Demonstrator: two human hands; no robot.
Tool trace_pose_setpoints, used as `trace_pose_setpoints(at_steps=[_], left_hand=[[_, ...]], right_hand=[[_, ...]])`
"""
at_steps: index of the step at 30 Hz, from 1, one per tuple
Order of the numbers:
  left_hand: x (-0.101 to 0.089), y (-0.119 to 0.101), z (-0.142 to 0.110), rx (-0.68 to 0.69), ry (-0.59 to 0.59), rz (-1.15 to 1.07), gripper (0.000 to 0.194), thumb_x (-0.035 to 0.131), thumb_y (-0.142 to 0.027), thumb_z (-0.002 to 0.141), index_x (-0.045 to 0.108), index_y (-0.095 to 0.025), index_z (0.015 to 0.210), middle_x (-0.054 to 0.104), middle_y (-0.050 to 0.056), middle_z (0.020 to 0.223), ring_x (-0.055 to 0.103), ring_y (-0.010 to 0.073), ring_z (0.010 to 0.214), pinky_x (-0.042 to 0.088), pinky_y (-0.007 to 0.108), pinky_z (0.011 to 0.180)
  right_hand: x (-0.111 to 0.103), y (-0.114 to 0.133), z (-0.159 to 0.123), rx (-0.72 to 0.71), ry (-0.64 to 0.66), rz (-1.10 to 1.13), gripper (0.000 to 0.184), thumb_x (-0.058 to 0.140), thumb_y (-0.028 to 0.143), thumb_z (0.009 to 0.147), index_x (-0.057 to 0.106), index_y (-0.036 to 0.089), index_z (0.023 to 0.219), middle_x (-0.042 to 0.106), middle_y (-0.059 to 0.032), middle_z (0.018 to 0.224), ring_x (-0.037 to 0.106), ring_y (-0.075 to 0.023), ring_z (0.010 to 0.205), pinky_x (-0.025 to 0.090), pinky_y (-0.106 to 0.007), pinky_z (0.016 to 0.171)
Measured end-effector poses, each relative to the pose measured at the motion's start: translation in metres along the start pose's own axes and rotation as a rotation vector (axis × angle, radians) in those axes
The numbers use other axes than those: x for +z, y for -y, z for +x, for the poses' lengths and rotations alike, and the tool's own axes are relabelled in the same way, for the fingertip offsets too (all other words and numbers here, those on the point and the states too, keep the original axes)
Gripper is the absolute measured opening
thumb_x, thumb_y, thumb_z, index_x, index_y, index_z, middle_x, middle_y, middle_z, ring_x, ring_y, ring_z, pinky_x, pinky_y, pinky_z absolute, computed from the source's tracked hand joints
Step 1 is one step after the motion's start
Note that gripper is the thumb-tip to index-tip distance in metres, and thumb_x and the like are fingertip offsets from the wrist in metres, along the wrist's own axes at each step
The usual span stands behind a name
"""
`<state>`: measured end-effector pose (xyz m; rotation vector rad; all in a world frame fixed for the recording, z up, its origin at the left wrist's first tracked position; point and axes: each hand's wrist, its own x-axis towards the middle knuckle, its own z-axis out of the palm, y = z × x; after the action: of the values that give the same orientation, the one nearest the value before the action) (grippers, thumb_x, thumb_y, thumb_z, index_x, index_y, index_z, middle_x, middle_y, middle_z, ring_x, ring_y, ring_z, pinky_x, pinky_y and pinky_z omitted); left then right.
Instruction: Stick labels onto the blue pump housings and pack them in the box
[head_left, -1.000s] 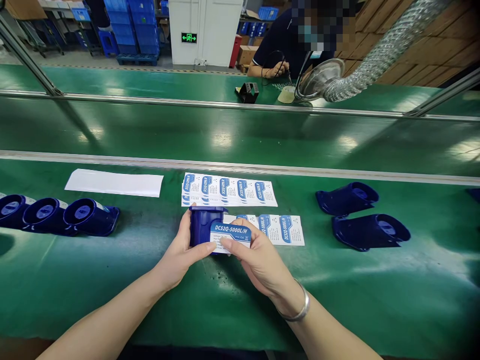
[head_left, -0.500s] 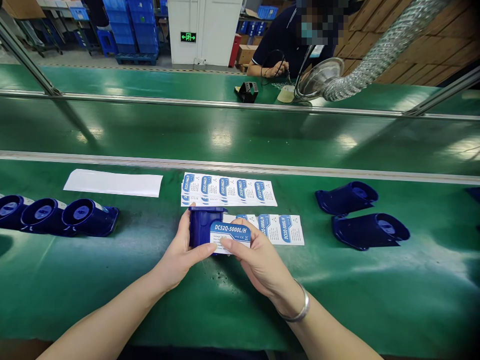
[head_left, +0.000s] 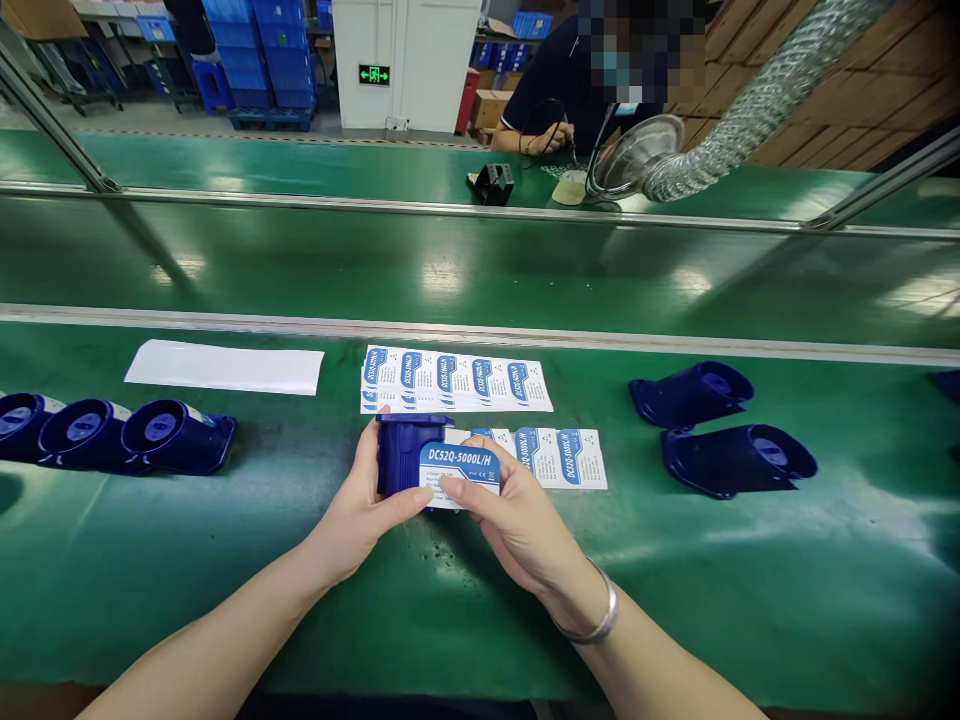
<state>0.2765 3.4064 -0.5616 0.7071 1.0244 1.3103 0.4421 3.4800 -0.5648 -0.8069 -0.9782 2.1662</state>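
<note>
My left hand [head_left: 358,510] grips a dark blue plastic housing [head_left: 401,450] from its left side, just above the green bench. A white and blue label [head_left: 459,470] reading DC52Q-5000L/H lies on the housing's near face. My right hand [head_left: 517,525] presses on that label with fingers and thumb. Just beyond the housing lies a sheet of the same labels [head_left: 555,457], partly used. A full stack of label sheets [head_left: 457,379] lies behind it.
Three labelled blue housings [head_left: 112,435] lie in a row at the left, two unlabelled ones [head_left: 720,425] at the right. A blank white backing strip [head_left: 225,367] lies at the back left. Across the conveyor belt [head_left: 480,270] another person [head_left: 577,85] works beside a ribbed metal duct [head_left: 750,105].
</note>
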Motion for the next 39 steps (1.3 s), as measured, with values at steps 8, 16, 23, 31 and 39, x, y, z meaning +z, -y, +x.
trace_pose_setpoints(at_steps=[8, 16, 23, 31, 39], left_hand=[[0.002, -0.003, 0.0, -0.01, -0.001, -0.002, 0.093, 0.074, -0.027, 0.089, 0.014, -0.037, 0.16, 0.041, 0.005, 0.158, 0.044, 0.0295, 0.141, 0.043, 0.041, 0.115], [0.004, -0.004, -0.001, -0.028, -0.054, -0.062, 0.084, 0.075, -0.031, 0.087, 0.028, -0.034, 0.157, 0.046, 0.006, 0.156, 0.043, 0.0322, 0.142, 0.04, 0.043, 0.116], [0.007, -0.006, 0.0, -0.082, -0.22, -0.065, 0.06, 0.069, -0.043, 0.092, 0.041, -0.03, 0.143, 0.052, 0.007, 0.149, 0.052, 0.0309, 0.133, 0.047, 0.045, 0.109], [0.006, -0.004, 0.002, -0.136, -0.24, -0.091, 0.06, 0.077, -0.037, 0.085, 0.044, -0.027, 0.134, 0.057, 0.01, 0.142, 0.056, 0.0316, 0.128, 0.051, 0.047, 0.103], [0.005, -0.011, -0.002, -0.173, -0.125, -0.155, 0.077, 0.084, -0.016, 0.074, 0.04, -0.03, 0.137, 0.055, 0.009, 0.145, 0.052, 0.0302, 0.135, 0.04, 0.05, 0.114]], right_hand=[[0.0, 0.0, 0.0, 0.012, -0.015, -0.014, 0.03, 0.089, 0.03, 0.076, 0.066, 0.022, 0.093, 0.069, 0.001, 0.092, 0.06, -0.0157, 0.088, 0.047, -0.029, 0.084], [0.003, 0.001, 0.0, 0.024, -0.04, -0.024, 0.034, 0.091, 0.033, 0.073, 0.067, 0.023, 0.096, 0.07, 0.0008, 0.095, 0.061, -0.0164, 0.09, 0.047, -0.029, 0.086], [0.005, -0.005, -0.003, 0.04, 0.03, -0.07, 0.03, 0.088, 0.034, 0.078, 0.066, 0.023, 0.095, 0.068, 0.0009, 0.096, 0.06, -0.0153, 0.092, 0.048, -0.029, 0.088], [0.007, -0.006, 0.0, 0.025, 0.003, -0.077, 0.036, 0.089, 0.038, 0.075, 0.068, 0.024, 0.101, 0.07, -0.0006, 0.099, 0.062, -0.0174, 0.091, 0.049, -0.03, 0.086], [0.003, 0.005, 0.004, 0.01, 0.003, -0.036, 0.041, 0.09, 0.04, 0.071, 0.067, 0.023, 0.099, 0.07, -0.0007, 0.097, 0.062, -0.0174, 0.086, 0.048, -0.029, 0.078]])
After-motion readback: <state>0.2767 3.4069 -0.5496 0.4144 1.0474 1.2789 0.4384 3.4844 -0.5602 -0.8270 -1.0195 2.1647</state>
